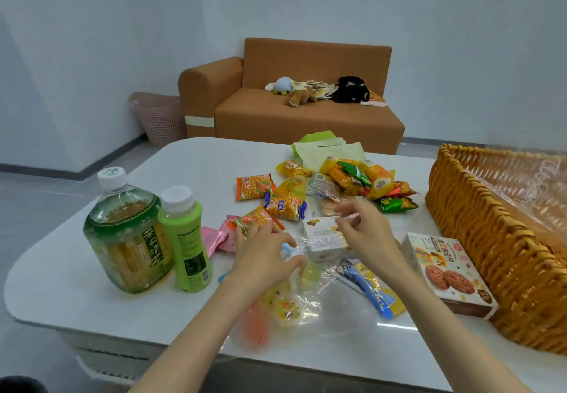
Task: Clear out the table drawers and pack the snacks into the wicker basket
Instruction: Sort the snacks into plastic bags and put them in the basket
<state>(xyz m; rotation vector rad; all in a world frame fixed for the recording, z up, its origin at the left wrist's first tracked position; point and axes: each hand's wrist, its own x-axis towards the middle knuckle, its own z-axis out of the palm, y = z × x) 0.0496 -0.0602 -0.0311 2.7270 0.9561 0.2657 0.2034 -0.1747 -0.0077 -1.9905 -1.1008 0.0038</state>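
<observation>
A person's left hand (264, 257) grips a clear plastic bag (310, 300) of jelly cups on the white table (92, 285), while the right hand (365, 230) pinches its upper edge. Snack packets (356, 177) lie scattered beside the wicker basket (478, 239) at the table's right edge.

Bright, soft, wide-angle edge distortion

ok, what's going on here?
A person is sorting snacks on the table. The left hand and right hand both grip a clear bag of jelly cups among loose packets. Two bottles stand on the left. A cookie box lies beside the basket, where no snacks show yet.
</observation>
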